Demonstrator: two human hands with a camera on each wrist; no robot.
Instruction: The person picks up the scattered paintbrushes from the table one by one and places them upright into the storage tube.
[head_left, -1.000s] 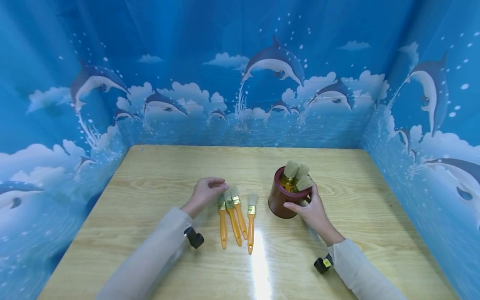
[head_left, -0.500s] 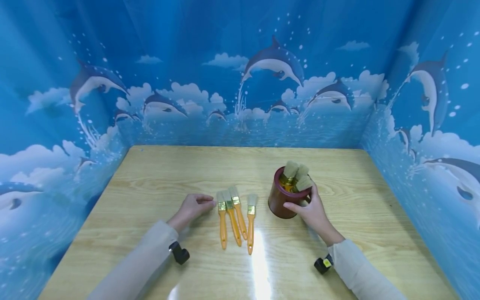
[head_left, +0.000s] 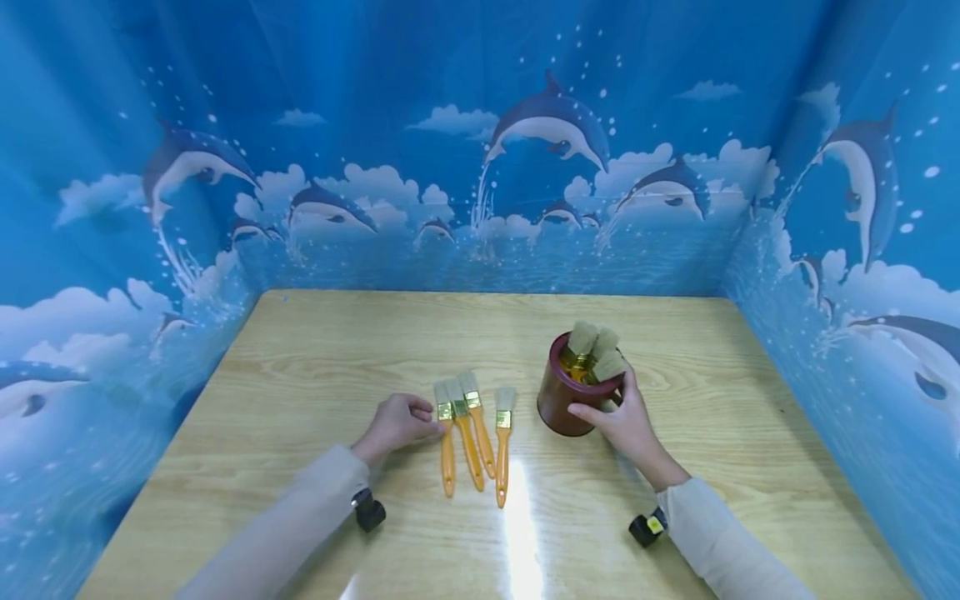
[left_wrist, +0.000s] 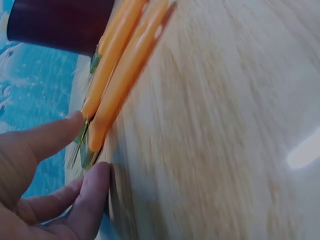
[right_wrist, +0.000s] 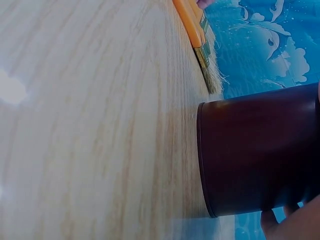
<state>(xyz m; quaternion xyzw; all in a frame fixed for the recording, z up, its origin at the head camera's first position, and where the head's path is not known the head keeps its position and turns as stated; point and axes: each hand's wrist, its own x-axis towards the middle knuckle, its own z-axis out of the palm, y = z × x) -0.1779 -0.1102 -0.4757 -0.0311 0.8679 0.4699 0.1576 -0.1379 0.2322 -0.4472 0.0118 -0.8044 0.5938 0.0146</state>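
Note:
In the head view my left hand is beside the leftmost paintbrush, its thumb tip at the brush's metal band. The left wrist view shows its fingertips spread on either side of that brush's neck, not closed on it. Several paintbrushes with orange handles and pale bristles lie side by side, bristles away from me; the rightmost paintbrush lies a little apart. My right hand grips the dark red-brown mug at its right side. Paintbrushes stand in the mug, bristles up.
Everything rests on a light wood-grain table. Blue dolphin-print curtains enclose its back and sides. Bright glare lies on the tabletop in front of the brushes.
My left hand has drawn back from the bristle ends toward me and left, then come in to the leftmost paintbrush's metal band. My right hand, the mug and the brushes have not moved.

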